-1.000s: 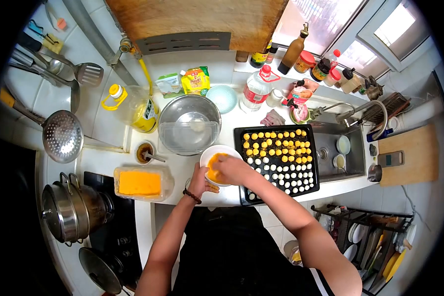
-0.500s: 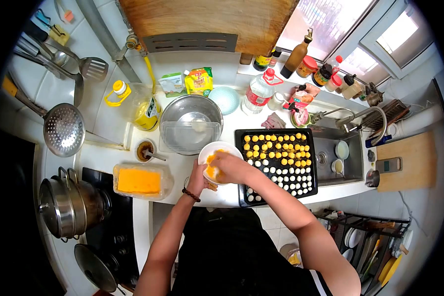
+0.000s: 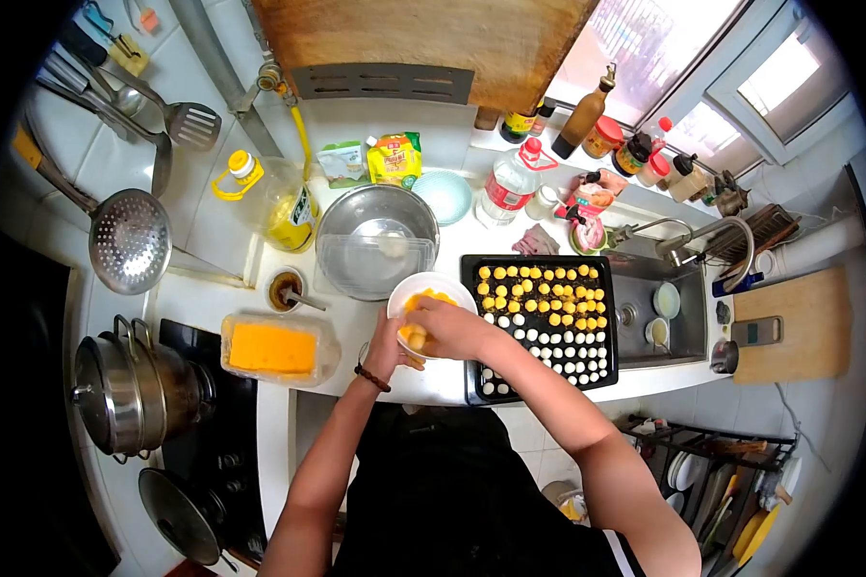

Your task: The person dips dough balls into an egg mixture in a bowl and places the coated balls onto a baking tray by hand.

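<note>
My left hand [image 3: 385, 348] grips the near-left rim of a white bowl [image 3: 452, 285] above the counter edge. Orange-yellow crumbly food [image 3: 440, 296] lies inside the bowl. My right hand [image 3: 449, 328] reaches into it with curled fingers, which partly cover the contents; what they pinch is hard to make out. Just to the right, a black baking tray [image 3: 541, 393] carries rows of small balls, yellow ones [image 3: 558, 288] in the far rows and white ones [image 3: 556, 353] in the near rows. Left of the hands sits a plastic container with an orange block [image 3: 272, 348].
A metal basin [image 3: 378, 207] with a clear plastic lid [image 3: 370, 264] across it stands behind the bowl. Beside it are a sauce cup [image 3: 286, 288], a light-blue plate [image 3: 442, 198], an oil jug [image 3: 279, 207] and a water jug [image 3: 510, 183]. The sink [image 3: 659, 288] lies right of the tray.
My right hand has shifted slightly within the bowl, its fingers more curled and covering more of the food. My left hand keeps its hold on the bowl. The camera view has shifted slightly.
</note>
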Demonstrator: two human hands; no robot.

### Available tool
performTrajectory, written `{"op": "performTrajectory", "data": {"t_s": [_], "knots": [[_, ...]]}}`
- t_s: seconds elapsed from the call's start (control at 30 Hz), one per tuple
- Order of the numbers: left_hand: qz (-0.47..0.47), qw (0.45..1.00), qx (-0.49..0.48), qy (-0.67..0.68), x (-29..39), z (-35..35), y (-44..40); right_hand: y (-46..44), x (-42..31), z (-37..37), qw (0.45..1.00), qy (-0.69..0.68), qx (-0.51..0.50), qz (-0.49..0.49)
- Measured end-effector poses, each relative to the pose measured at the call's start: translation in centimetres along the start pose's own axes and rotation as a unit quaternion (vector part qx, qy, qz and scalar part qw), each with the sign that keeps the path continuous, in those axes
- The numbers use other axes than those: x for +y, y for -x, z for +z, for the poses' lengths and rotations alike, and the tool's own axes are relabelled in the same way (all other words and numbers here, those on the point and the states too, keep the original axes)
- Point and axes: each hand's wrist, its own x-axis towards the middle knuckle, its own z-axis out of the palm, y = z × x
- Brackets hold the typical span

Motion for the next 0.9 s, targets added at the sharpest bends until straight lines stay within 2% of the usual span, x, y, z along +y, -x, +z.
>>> {"op": "performTrajectory", "data": {"t_s": [0.07, 0.1, 0.2, 0.23, 0.27, 0.33, 0.4, 0.6, 0.67, 0.7, 0.73, 0.83, 0.9], "knots": [[-0.023, 0.999, -0.008, 0.032, -0.1, -0.2, -0.3, -0.3, 0.1, -0.2, 0.994, 0.064, 0.094, 0.006], [-0.036, 0.999, -0.010, 0.038, 0.2, -0.1, -0.3, -0.3, -0.1, -0.6, 0.993, 0.066, 0.095, 0.005], [0.003, 1.000, -0.001, 0.022, 0.5, 0.1, -0.1, 0.4, -0.8, -1.5, 0.994, -0.005, 0.041, 0.105], [0.003, 1.000, -0.002, 0.023, 0.6, 0.3, 0.0, 0.4, -0.5, -1.1, 0.992, 0.081, 0.060, 0.081], [-0.007, 1.000, -0.002, 0.026, 0.8, 0.6, 0.1, 0.5, -0.5, -1.1, 0.991, 0.082, 0.059, 0.082], [-0.013, 0.999, -0.002, 0.029, 0.8, 0.9, 0.1, 0.1, -2.0, -2.5, 0.982, 0.081, -0.059, 0.161], [0.012, 0.999, 0.029, -0.014, 0.0, 1.4, 0.1, -0.2, -0.6, -1.5, 0.982, 0.086, -0.075, 0.148], [-0.018, 0.999, 0.030, 0.006, -0.7, 1.4, 0.6, 0.3, 1.5, -0.4, 0.986, -0.002, -0.100, 0.132], [-0.027, 0.999, 0.030, 0.015, -0.6, 1.2, 0.6, 0.5, 1.6, -1.3, 0.992, -0.066, 0.034, 0.101], [-0.025, 0.999, 0.016, 0.023, -0.1, 1.2, 0.7, 0.6, -0.1, -3.4, 0.993, -0.047, 0.056, 0.095], [-0.023, 0.999, 0.002, 0.031, 0.3, 1.2, 0.9, 0.4, 0.6, -3.1, 0.985, -0.111, 0.104, 0.087], [-0.004, 1.000, 0.003, 0.024, 1.0, 1.6, 0.8, 0.5, 0.3, -3.7, 0.980, -0.119, 0.128, 0.089], [0.004, 1.000, 0.012, 0.026, 1.2, 1.8, 0.8, 1.1, -0.8, -3.7, 0.991, 0.055, 0.052, 0.107]]}}
